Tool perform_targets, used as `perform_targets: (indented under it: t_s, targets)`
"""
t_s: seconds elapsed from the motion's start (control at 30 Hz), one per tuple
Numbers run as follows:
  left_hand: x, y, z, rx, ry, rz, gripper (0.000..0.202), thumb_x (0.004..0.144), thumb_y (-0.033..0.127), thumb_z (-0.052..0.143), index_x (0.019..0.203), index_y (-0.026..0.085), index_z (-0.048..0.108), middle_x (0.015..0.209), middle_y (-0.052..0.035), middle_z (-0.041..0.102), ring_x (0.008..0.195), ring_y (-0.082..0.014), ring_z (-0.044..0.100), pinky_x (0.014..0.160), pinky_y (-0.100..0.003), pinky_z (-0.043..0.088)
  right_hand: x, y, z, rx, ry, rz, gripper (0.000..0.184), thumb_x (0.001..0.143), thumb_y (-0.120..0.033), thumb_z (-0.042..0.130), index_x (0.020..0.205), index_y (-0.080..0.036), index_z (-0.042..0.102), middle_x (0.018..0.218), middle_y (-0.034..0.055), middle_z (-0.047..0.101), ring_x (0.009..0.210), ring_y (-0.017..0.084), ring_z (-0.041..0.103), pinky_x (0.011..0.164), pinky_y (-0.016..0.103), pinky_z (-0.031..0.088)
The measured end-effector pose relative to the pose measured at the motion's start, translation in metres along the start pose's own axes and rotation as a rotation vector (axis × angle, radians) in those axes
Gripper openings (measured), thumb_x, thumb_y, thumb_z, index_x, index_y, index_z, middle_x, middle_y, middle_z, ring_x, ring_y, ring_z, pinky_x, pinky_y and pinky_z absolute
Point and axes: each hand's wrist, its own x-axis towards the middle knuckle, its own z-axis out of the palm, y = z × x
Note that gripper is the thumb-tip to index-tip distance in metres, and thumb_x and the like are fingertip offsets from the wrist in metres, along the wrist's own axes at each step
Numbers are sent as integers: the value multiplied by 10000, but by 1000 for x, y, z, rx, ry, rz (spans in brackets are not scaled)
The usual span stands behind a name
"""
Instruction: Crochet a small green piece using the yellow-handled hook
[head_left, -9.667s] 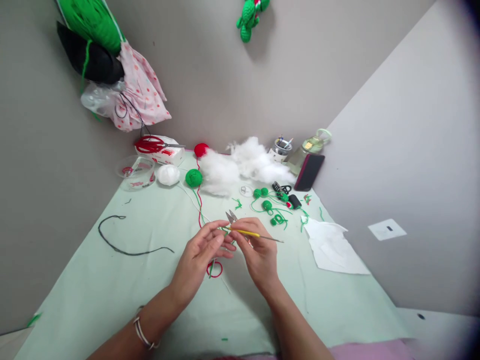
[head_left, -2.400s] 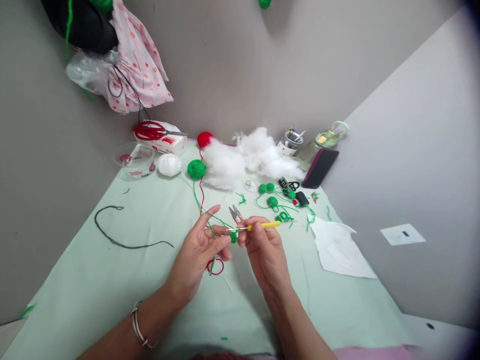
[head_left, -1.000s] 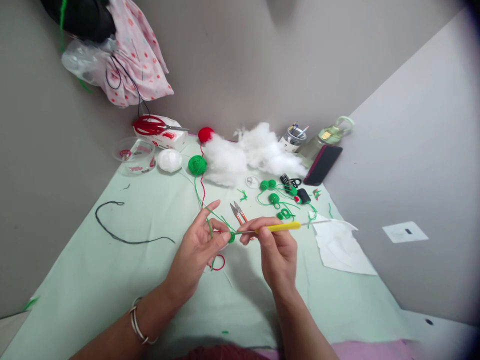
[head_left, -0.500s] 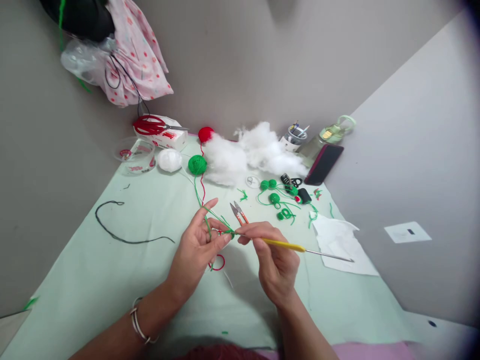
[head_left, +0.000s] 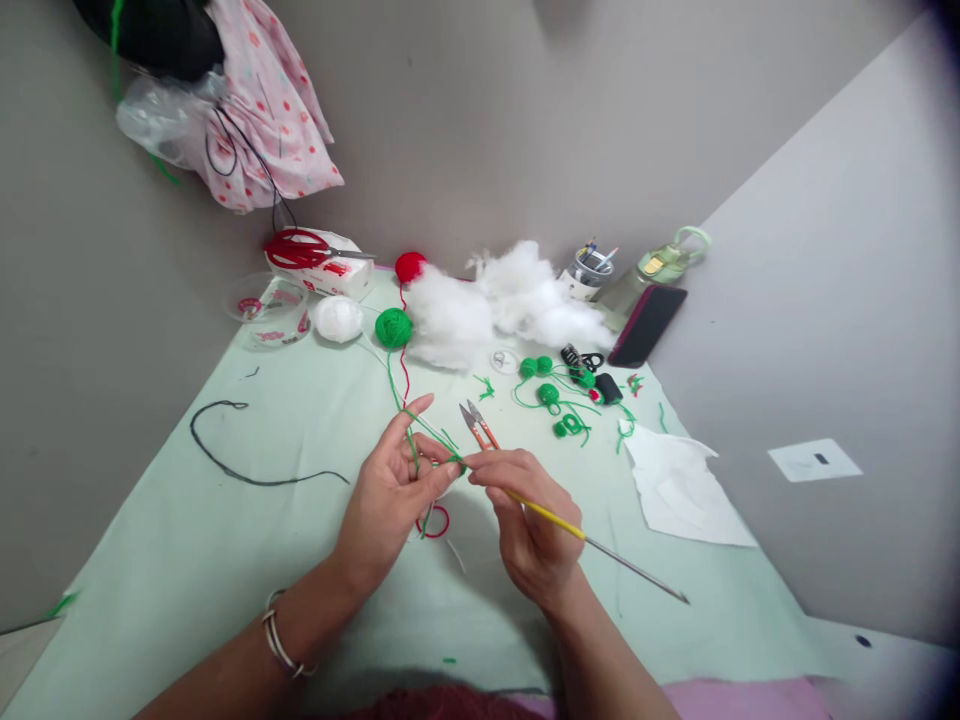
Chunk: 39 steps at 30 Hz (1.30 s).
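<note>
Hook (head_left: 577, 533) tipped steeper (slim, metallic).

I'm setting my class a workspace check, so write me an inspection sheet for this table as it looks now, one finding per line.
Surface: pale green cover, lightly creased.
Work in hand: small green piece, largely hidden; green yarn ball farther back.
Clutter: white stuffing, snips with blades apart, irregular white sheet, green scraps.
Left hand: pinches the green piece.
Right hand: holds a yellow-handled hook, free end angled to the right.
Cables: nothing seen; the dark strand at left looks like cord or yarn.
Surroundings: grey walls, pale wall plate at right, pink spotted cloth hanging upper left.
</note>
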Motion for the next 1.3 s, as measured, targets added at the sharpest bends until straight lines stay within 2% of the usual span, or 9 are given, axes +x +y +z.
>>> perform_targets:
  t_s: [0.5, 0.63, 0.77, 0.9, 0.97, 1.03, 1.1, 1.2, 1.3]
  targets:
    - [-3, 4, 4, 11, 36, 15, 790, 795, 285, 900, 1490, 222, 531, 858, 49, 632, 605, -81, 462, 579, -224, 389, -10, 3, 3, -176, -24, -43, 420, 1005, -64, 593, 1326, -302, 721, 1054, 88, 797, 932, 211, 781, 783, 344, 668]
    - [-4, 6, 1, -194, -103, -142, 808, 819, 324, 894, 1526, 211, 519, 760, 71, 587, 505, -41, 306, 494, -203, 244, -13, -2, 3, -277, -47, -101, 469, 986, -82, 647, 1353, -359, 738, 1114, 78, 792, 971, 229, 779, 810, 355, 659]
    - [0, 14, -3, -338, -183, -310, 648, 819, 306, 879, 1390, 125, 635, 585, 144, 354, 489, -38, 116, 476, -204, 154, -6, -3, 3, 20, 86, 92, 318, 1028, -126, 598, 1221, -300, 781, 985, 69, 802, 871, 216, 765, 764, 370, 651]
    - [1, 19, -3, -275, -115, -230, 692, 788, 286, 896, 1416, 160, 631, 703, 96, 528, 472, -19, 173, 478, -216, 181, 2, 1, 3, 409, 209, 418, 196, 1055, -241, 604, 1017, -252, 796, 874, 38, 767, 680, 165, 705, 667, 335, 614]
    - [0, 17, -1, -218, -73, -156, 701, 793, 286, 898, 1433, 192, 626, 793, 57, 618, 506, -38, 352, 523, -218, 296, 5, 3, 4, 484, 189, 462, 179, 1042, -294, 644, 982, -245, 805, 894, 43, 776, 668, 159, 703, 666, 333, 608]
    - [-2, 13, 2, -184, -65, -90, 707, 798, 284, 905, 1442, 213, 622, 851, 23, 670, 685, -113, 570, 676, -250, 441, 6, 2, 5, 447, 139, 435, 157, 1026, -291, 677, 979, -250, 820, 936, 55, 805, 723, 170, 721, 723, 350, 621]
    - [-3, 8, 4, -175, -81, -57, 741, 795, 287, 916, 1464, 230, 603, 911, 1, 705, 849, -171, 649, 808, -295, 484, 6, -1, 8, 367, 116, 386, 162, 1027, -241, 669, 1009, -270, 827, 961, 54, 824, 783, 178, 737, 778, 359, 631]
    - [-5, 3, 6, -170, -72, -54, 774, 821, 299, 910, 1510, 256, 561, 926, 12, 702, 768, -137, 606, 741, -271, 456, 1, -4, 11, 202, 107, 263, 267, 1025, -138, 632, 1124, -303, 817, 958, 48, 812, 849, 187, 757, 789, 351, 639]
    - [-4, 3, 4, -247, -92, -140, 713, 854, 327, 886, 1491, 218, 582, 789, 55, 621, 569, -68, 415, 560, -218, 330, -6, -4, 11, -15, 54, 59, 411, 973, -65, 666, 1281, -310, 783, 1132, 94, 798, 1011, 227, 773, 853, 380, 645]
